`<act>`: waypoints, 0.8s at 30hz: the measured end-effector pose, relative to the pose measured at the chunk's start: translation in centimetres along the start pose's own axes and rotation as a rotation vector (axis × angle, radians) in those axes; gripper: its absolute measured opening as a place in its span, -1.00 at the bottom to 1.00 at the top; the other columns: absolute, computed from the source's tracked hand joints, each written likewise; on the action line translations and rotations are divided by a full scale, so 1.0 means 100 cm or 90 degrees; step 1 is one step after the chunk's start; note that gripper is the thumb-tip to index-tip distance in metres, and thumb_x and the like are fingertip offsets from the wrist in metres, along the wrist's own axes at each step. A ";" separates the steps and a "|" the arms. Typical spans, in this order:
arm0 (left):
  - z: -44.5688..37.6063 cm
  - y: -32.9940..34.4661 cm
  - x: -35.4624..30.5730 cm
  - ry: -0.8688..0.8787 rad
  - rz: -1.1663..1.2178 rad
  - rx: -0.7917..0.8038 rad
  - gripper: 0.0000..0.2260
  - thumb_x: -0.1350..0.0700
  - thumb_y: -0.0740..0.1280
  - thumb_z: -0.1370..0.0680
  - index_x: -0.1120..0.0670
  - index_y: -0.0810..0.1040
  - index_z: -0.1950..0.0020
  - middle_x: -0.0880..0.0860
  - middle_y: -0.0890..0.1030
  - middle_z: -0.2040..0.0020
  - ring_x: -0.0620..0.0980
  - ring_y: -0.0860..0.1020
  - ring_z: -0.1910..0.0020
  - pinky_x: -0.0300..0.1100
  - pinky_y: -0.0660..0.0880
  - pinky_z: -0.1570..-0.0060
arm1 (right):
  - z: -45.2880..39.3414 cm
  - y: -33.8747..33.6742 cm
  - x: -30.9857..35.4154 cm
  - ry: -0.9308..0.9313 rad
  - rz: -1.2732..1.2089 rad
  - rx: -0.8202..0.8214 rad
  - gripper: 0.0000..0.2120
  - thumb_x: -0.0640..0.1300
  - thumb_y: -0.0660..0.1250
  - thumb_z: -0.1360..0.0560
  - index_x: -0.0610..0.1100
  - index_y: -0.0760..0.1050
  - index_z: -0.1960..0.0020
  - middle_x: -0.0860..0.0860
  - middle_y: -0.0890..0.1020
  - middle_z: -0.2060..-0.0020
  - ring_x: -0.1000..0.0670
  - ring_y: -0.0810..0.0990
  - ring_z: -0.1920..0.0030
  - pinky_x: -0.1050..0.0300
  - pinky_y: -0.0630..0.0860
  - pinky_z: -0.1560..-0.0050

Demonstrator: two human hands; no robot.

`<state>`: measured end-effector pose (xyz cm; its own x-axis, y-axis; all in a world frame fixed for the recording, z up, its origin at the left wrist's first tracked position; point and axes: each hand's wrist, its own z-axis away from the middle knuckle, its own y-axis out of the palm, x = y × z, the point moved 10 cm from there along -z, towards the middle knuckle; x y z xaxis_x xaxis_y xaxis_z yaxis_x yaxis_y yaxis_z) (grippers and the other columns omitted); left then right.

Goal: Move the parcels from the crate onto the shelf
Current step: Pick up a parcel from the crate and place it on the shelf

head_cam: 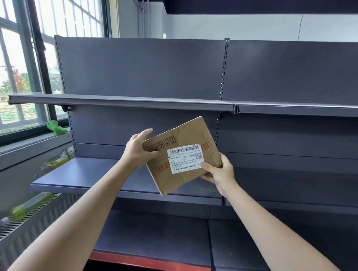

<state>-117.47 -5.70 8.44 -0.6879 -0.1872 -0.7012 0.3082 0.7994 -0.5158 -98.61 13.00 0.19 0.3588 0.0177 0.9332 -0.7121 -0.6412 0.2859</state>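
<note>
Two hands [140, 149] [219, 173] hold one parcel [181, 153].

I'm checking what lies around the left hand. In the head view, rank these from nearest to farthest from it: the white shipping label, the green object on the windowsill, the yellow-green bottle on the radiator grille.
From the left hand:
1. White shipping label, just to its right on the parcel it holds.
2. Green object, up-left on the windowsill.
3. Yellow-green bottle, far down-left on the grille.

You had one tilted, creased brown cardboard parcel [181, 153] bearing one white shipping label [185, 159], two bare hands, and three dark grey metal shelf tiers [122, 102] ahead.
</note>
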 end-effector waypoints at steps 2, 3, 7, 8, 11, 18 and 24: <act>0.004 -0.005 0.010 -0.044 0.149 -0.062 -0.21 0.13 0.52 -0.32 -0.15 0.20 -0.45 0.09 0.34 -0.37 0.03 0.42 -0.24 -0.08 0.57 0.05 | 0.001 -0.004 -0.002 0.001 -0.051 -0.019 -0.53 -0.37 0.44 -0.36 -0.08 0.42 -0.20 -0.05 0.59 -0.02 -0.08 0.61 -0.03 0.05 0.64 0.25; 0.007 -0.006 0.016 -0.073 0.232 -0.087 -0.18 0.14 0.53 -0.32 -0.16 0.17 -0.45 0.09 0.31 -0.40 0.05 0.41 -0.27 0.02 0.55 -0.08 | 0.001 -0.004 -0.004 0.002 -0.072 -0.025 -0.51 -0.37 0.43 -0.37 -0.09 0.40 -0.22 -0.06 0.59 -0.04 -0.08 0.61 -0.04 0.03 0.64 0.23; 0.020 0.009 0.018 -0.102 0.453 -0.095 -0.31 0.20 0.53 -0.29 0.12 0.32 -0.36 0.11 0.50 -0.25 0.07 0.51 -0.17 -0.19 0.55 0.02 | 0.004 -0.003 -0.010 0.012 -0.139 -0.031 -0.55 -0.38 0.40 -0.40 -0.10 0.40 -0.22 -0.06 0.58 -0.03 -0.06 0.61 -0.02 0.01 0.64 0.19; 0.022 0.011 0.014 -0.090 0.474 -0.093 -0.45 0.20 0.50 -0.26 0.19 0.44 -0.21 0.09 0.59 -0.10 0.07 0.54 -0.07 -0.28 0.55 0.15 | 0.005 -0.004 -0.014 0.020 -0.157 -0.034 -0.55 -0.38 0.39 -0.41 -0.12 0.41 -0.23 -0.07 0.58 -0.04 -0.06 0.61 -0.02 0.00 0.64 0.18; 0.022 0.015 0.008 -0.083 0.444 -0.032 -0.50 0.18 0.42 -0.23 0.06 0.55 -0.18 0.05 0.59 -0.18 0.07 0.52 -0.16 -0.11 0.56 -0.02 | 0.009 -0.009 -0.025 0.035 -0.203 -0.047 -0.56 -0.39 0.36 -0.43 -0.15 0.40 -0.25 -0.12 0.57 -0.10 -0.11 0.60 -0.07 -0.04 0.64 0.13; 0.058 0.056 0.021 -0.122 0.347 0.200 -0.15 0.06 0.45 -0.30 -0.54 0.02 -0.32 -0.30 0.44 -0.27 -0.04 0.42 -0.25 0.22 0.49 0.03 | 0.014 -0.002 -0.036 0.040 -0.247 -0.064 -0.55 -0.40 0.35 -0.43 -0.14 0.36 -0.26 -0.10 0.56 -0.09 -0.11 0.60 -0.07 -0.01 0.65 0.15; 0.072 0.053 0.042 -0.107 0.423 0.079 -0.16 0.34 0.41 -0.36 -0.43 0.14 -0.32 -0.13 0.47 -0.27 -0.13 0.64 0.06 -0.20 0.54 0.37 | 0.014 0.013 -0.045 0.044 -0.219 -0.052 -0.54 -0.42 0.35 -0.43 -0.09 0.35 -0.24 -0.07 0.54 -0.08 -0.08 0.60 -0.05 -0.01 0.65 0.16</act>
<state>-114.01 -6.36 -0.82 -0.2199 0.2253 -0.9492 0.7086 0.7056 0.0033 -100.28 11.04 -3.98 0.5470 0.2753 0.7906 -0.6033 -0.5252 0.6002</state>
